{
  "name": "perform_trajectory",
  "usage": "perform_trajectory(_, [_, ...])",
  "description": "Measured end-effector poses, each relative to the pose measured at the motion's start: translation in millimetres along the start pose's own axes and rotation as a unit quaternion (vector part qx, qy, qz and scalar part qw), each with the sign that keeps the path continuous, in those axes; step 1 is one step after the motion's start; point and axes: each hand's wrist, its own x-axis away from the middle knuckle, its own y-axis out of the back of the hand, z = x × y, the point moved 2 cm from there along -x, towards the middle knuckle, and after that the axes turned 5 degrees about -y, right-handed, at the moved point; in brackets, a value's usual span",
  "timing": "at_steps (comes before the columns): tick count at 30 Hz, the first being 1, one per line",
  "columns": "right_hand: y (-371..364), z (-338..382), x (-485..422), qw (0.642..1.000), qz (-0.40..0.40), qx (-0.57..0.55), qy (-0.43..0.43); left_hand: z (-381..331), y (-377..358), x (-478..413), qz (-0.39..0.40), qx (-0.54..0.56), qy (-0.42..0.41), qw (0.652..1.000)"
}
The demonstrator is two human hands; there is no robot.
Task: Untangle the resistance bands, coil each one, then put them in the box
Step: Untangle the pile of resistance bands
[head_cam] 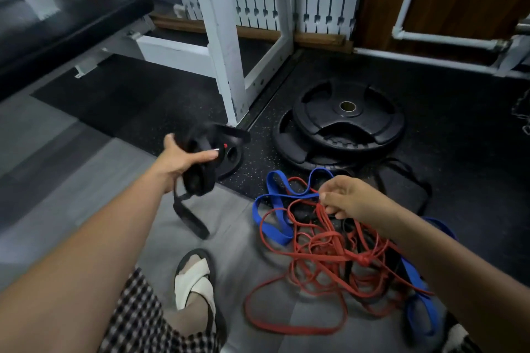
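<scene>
Nearest the camera: two bare forearms reaching out over a checked black-and-white skirt [137, 321] and a foot in a cream cross-strap sandal [196, 281], all above the grey floor [71, 169]. Left hand [179, 162] out to the left and farther off, thumb and fingers [205, 155] spread loosely around a bunched, partly coiled flat black rubber resistance band [200, 172], its loose loop hanging down toward the sandal. Grip looked slack rather than closed tight, the band blurred. Right hand [348, 196] lower and to the right, fingertips pinched together on a strand at the far edge of the tangle, where the flat blue rubber band [271, 221] met the thin red rubber band [324, 252]; which colour was actually pinched could not be told. Tangle spread on the floor directly under and near side of the right hand, long loops running toward the camera and rightward, a red knot [363, 258] on its right, another black band [401, 183] trailing away behind it toward the stacked black rubber weight plates [348, 120]. Right hand plainly the nearer one to the heap, already touching it; left hand well apart from it, occupied. No box visible anywhere. Judged: black band ready for stowing, the pinched strand likely to need lifting up and away from the knot.
</scene>
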Motion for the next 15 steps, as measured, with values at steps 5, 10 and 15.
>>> perform_trajectory(5, [-3.1,-1.6,-3.1,0.999,0.004,0.037,-0.001,17.8,19.0,8.8,-0.087,-0.006,0.132,0.987])
perform_trajectory(10, [-6.4,-5.9,10.9,0.995,0.032,0.097,-0.006,-6.3,-0.3,32.1,0.051,-0.069,0.064,0.994])
perform_trajectory(15, [-4.0,-27.5,38.9,0.971,0.076,0.227,-0.03,-23.1,-39.7,62.3,0.143,-0.174,-0.077,0.971])
